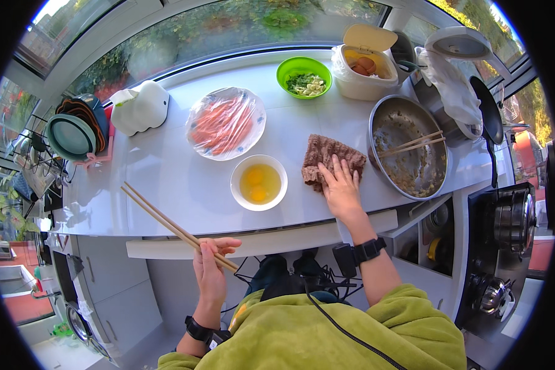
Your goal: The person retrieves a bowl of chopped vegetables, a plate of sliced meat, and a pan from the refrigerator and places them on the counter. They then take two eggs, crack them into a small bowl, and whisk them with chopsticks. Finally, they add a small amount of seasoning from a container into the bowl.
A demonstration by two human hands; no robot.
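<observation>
My left hand (pixel 210 268) holds a pair of wooden chopsticks (pixel 166 219), their tips over the counter's front edge at the left. My right hand (pixel 341 187) lies with fingers apart on a folded brown cloth (pixel 330 159), pressing on it. Between the hands stands a white bowl (pixel 282 187) with raw eggs in it, the yolks unbroken. Behind it is a plate (pixel 254 134) of orange-red food under plastic wrap. A green bowl (pixel 312 63) holds chopped greens and garlic. Right of the cloth, a metal bowl (pixel 409 125) with food remains has another pair of chopsticks (pixel 411 144) in it.
An open container of eggs (pixel 367 85) stands by the window. At the left are a white tissue box (pixel 143 106) and stacked bowls (pixel 69 138). A black frying pan (pixel 484 104) leans at the right, near a stove with a pot (pixel 513 222) and kettle (pixel 489 294). An open drawer (pixel 268 243) juts out below the counter.
</observation>
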